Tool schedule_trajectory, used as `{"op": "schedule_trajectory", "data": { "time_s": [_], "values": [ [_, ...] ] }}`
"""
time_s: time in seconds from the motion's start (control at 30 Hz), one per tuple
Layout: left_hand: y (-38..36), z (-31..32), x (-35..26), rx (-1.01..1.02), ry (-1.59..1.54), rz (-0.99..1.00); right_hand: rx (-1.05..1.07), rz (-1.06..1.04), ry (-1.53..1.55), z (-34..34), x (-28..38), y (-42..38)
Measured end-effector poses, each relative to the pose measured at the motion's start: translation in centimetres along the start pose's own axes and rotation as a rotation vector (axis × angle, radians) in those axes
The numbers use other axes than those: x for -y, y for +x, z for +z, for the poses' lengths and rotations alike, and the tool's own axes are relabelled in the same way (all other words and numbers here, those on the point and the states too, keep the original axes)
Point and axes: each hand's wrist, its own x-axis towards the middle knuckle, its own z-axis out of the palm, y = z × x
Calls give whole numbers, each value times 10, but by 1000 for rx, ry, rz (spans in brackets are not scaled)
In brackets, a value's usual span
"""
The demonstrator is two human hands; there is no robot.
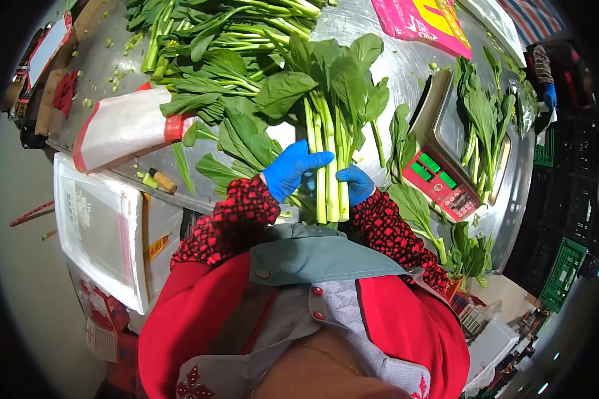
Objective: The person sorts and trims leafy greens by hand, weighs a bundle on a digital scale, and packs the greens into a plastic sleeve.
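Observation:
A bunch of choy sum (pixel 327 143) stands upright in front of my chest, leaves away from me and cut stem ends toward me. My left hand (pixel 293 171), in a blue glove, is closed around the stems from the left, thumb across the front. From the right, my gloved right hand (pixel 357 185) grips the same stems; some of its fingers are hidden behind them. Loose choy sum leaves (pixel 243 136) lie left of my left hand. To the right, a red digital scale (pixel 438 183) with green displays carries more choy sum (pixel 484 110).
A large pile of choy sum (pixel 246 33) covers the back left of the metal table (pixel 353 20). A pink and yellow packet (pixel 424 23) lies at the back. A white bag with red edges (pixel 123 126), a knife handle (pixel 162 180) and a foam box (pixel 100 226) are at left.

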Motion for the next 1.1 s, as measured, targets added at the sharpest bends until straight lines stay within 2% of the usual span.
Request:
{"op": "schedule_trajectory", "data": {
  "time_s": [0.1,0.13,0.2,0.23,0.37,0.4,0.47,0.5,0.6,0.63,0.73,0.77,0.87,0.9,1.0,1.1],
  "values": [
    [6,0,6,6,65,-20,115,83,43,3,2,2],
    [5,3,8,-33,110,88,113,81,44,2,2,2],
    [3,7,11,-115,199,305,-39,-28,219,-2,-2,3],
    [3,7,11,-118,197,305,-116,-78,306,-3,-4,3],
    [5,4,10,-151,257,296,-165,-35,431,7,-1,4],
    [4,3,10,-189,277,194,-166,-32,430,12,-2,5],
    [4,-1,9,-268,311,-10,-173,-102,33,21,-5,6],
    [4,-3,11,-274,308,-9,-174,-137,-165,25,-6,8],
    [7,-6,17,-167,192,253,-225,-123,-261,29,-6,11],
    [8,-7,16,-169,190,253,-250,-118,-312,29,-5,12],
    [4,-6,5,-546,394,461,-291,-208,-337,33,-16,15],
    [3,-6,-1,-554,392,464,-311,-253,-348,33,-19,17],
    [4,-3,-27,-936,799,948,-303,-224,-390,40,-18,16],
    [8,-9,-31,-943,799,948,-300,-212,-413,42,-18,16],
    [21,-29,-46,-684,546,1006,-303,-181,-441,35,-21,16],
    [18,-27,-68,-793,505,1063,-305,-161,-437,36,-24,13]
  ]
}}
